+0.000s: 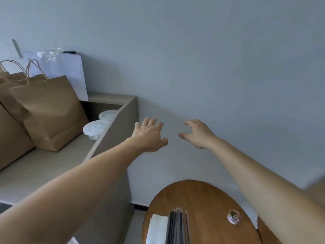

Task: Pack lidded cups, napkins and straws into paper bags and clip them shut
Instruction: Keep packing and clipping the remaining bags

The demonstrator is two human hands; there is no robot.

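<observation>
Head cam: both arms stretched out toward the wall, left hand [149, 133] and right hand [197, 134] spread loose, holding nothing. Paper bags [47, 111] stand on the counter [44, 166] off to the left, two lidded cups [95, 128] right beside them. Napkins [156, 229] and dark straws [178, 228] sit on the round table [202, 199] below.

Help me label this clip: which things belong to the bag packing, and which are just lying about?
Job: brown paper bags; clear lidded plastic cups; white napkin stack; dark grey bundle, possibly straws.
Lying about: leaning white board; small round pinkish object, purpose unclear.
</observation>
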